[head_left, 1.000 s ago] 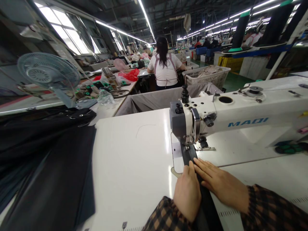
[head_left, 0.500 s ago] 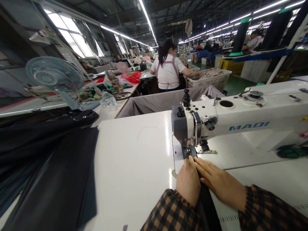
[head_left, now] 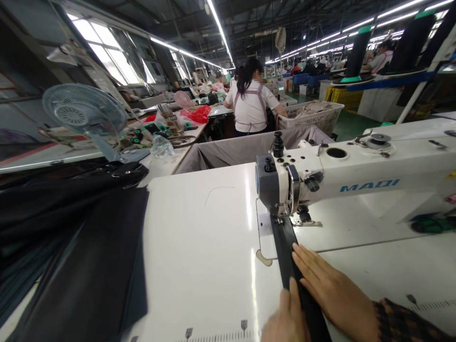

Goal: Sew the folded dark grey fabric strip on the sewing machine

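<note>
A narrow black fabric strip (head_left: 288, 256) runs from under the head of a white MAQI sewing machine (head_left: 342, 178) back toward me across the white table (head_left: 199, 247). My right hand (head_left: 331, 292) lies flat with its fingers pressing the strip's right edge. My left hand (head_left: 287, 318) rests at the strip's left edge near the bottom of the view, partly cut off. Both wrists wear checked sleeves.
A heap of black fabric (head_left: 71, 247) covers the table's left side. A desk fan (head_left: 85, 114) and thread cones stand at the back left. Ahead, a person in a white top (head_left: 251, 102) works beside a white basket (head_left: 309, 116). A grey cloth bin (head_left: 231, 147) hangs behind the table.
Both hands have slid back toward me along the strip, away from the needle, so more of the black strip shows in front of the machine head. The left hand is now mostly out of view.
</note>
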`<state>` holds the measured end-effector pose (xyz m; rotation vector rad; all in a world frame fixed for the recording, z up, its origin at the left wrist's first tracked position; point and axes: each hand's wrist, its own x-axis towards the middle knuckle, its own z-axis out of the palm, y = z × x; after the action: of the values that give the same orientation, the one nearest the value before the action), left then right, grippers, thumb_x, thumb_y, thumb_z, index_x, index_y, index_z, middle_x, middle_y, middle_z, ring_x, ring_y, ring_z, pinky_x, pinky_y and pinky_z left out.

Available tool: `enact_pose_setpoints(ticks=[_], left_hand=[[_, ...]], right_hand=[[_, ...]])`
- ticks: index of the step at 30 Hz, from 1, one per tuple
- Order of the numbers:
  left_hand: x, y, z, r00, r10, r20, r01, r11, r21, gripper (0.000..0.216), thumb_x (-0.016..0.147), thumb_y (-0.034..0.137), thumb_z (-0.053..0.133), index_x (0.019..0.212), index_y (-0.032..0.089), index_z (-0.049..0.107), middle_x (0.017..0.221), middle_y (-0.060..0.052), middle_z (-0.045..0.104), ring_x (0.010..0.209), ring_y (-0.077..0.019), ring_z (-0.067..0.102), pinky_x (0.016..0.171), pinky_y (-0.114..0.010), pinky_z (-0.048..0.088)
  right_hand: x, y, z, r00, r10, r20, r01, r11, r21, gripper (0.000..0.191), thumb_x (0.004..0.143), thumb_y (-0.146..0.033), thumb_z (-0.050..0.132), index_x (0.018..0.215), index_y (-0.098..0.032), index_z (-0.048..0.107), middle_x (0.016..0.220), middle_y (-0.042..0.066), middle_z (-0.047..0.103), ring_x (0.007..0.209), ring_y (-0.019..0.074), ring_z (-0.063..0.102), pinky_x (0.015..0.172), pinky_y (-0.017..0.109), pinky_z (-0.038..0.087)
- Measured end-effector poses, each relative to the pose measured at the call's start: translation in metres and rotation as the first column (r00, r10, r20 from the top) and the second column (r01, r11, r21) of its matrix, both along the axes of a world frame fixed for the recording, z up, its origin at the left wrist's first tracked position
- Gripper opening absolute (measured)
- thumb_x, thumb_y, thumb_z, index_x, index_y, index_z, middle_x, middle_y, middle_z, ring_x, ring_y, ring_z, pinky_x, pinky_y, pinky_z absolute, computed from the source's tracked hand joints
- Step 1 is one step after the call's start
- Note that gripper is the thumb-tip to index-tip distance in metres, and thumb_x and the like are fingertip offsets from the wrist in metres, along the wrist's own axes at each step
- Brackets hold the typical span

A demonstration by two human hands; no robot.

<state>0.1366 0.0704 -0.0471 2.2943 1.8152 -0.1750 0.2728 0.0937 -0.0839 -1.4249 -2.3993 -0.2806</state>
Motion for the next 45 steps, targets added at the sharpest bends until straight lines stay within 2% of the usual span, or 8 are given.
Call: enact_pose_setpoints(ticks=[2,5,7,10,16,23,34,45], left_hand=[[0.003,0.024,0.008,0.999,-0.022,0.036,0.019,0.996,0.082,0.048,0.085,0.015,0.031,0.133,0.017,0.028,0.109,-0.010,0.054,0.081,-0.0222,0.062,0.066,-0.032,0.051],[0.006,0.052,0.015,0.997,-0.064,0.046,0.059,0.993,0.100,0.045,0.088,0.018,0.024,0.132,0.009,0.027,0.104,-0.012,0.054,0.073,-0.0212,0.062,0.059,-0.032,0.051],[0.007,0.057,0.013,0.996,-0.072,0.052,0.066,0.992,0.108,0.044,0.088,0.017,0.022,0.131,0.008,0.028,0.100,-0.011,0.054,0.070,-0.0201,0.062,0.056,-0.030,0.049],[0.006,0.054,0.007,0.994,-0.083,0.066,0.075,0.990,0.124,0.044,0.088,0.018,0.023,0.130,0.007,0.027,0.099,-0.011,0.053,0.069,-0.0189,0.062,0.055,-0.029,0.048],[0.007,0.052,0.005,0.988,-0.091,0.125,0.080,0.993,0.091,0.044,0.088,0.018,0.023,0.130,0.006,0.027,0.103,-0.013,0.052,0.074,-0.0199,0.061,0.063,-0.031,0.049],[0.005,0.052,0.005,0.973,-0.092,0.211,0.075,0.993,0.088,0.045,0.087,0.016,0.021,0.130,0.006,0.029,0.105,-0.014,0.052,0.080,-0.0209,0.059,0.071,-0.034,0.049],[0.007,0.050,0.017,0.975,-0.131,0.178,0.129,0.991,0.024,0.050,0.082,0.012,0.024,0.130,0.002,0.028,0.109,-0.017,0.051,0.084,-0.0242,0.058,0.074,-0.038,0.049],[0.010,0.069,0.012,0.957,-0.204,0.207,0.182,0.976,0.121,0.050,0.079,0.009,0.027,0.128,0.000,0.029,0.103,-0.018,0.052,0.081,-0.0219,0.056,0.072,-0.036,0.049]], right_hand=[[0.001,-0.004,0.001,1.000,-0.018,-0.016,0.018,0.999,-0.034,0.046,0.087,-0.024,0.035,0.131,-0.011,0.030,0.137,0.008,0.029,0.124,0.0192,0.031,0.097,0.035,0.041],[0.007,-0.006,0.003,0.999,-0.011,-0.033,0.008,0.996,-0.090,0.047,0.088,-0.024,0.033,0.133,-0.013,0.026,0.139,0.006,0.024,0.126,0.0171,0.026,0.098,0.032,0.039],[0.013,-0.005,0.002,0.999,-0.042,-0.033,0.039,0.996,-0.076,0.049,0.088,-0.025,0.032,0.134,-0.010,0.022,0.140,0.007,0.020,0.128,0.0189,0.020,0.100,0.037,0.036],[0.017,-0.003,-0.001,0.996,-0.084,-0.012,0.084,0.996,-0.044,0.050,0.088,-0.026,0.032,0.134,-0.008,0.021,0.140,0.008,0.019,0.129,0.0222,0.016,0.101,0.045,0.033],[0.014,-0.002,0.000,0.997,-0.050,-0.055,0.046,0.997,-0.066,0.050,0.087,-0.025,0.035,0.133,-0.010,0.024,0.139,0.009,0.024,0.128,0.0212,0.022,0.100,0.040,0.037],[0.013,0.005,0.010,0.991,0.087,-0.100,-0.100,0.986,-0.135,0.047,0.084,-0.017,0.037,0.131,-0.016,0.032,0.138,0.005,0.027,0.127,0.0192,0.024,0.100,0.039,0.037],[0.012,0.005,0.003,0.992,0.102,-0.072,-0.111,0.984,-0.138,0.048,0.086,-0.020,0.036,0.133,-0.016,0.026,0.139,0.005,0.025,0.127,0.0183,0.025,0.101,0.037,0.035],[0.010,0.019,0.008,0.985,0.082,-0.153,-0.104,0.985,-0.139,0.049,0.086,-0.019,0.036,0.133,-0.016,0.025,0.137,0.006,0.029,0.125,0.0177,0.029,0.101,0.037,0.036]])
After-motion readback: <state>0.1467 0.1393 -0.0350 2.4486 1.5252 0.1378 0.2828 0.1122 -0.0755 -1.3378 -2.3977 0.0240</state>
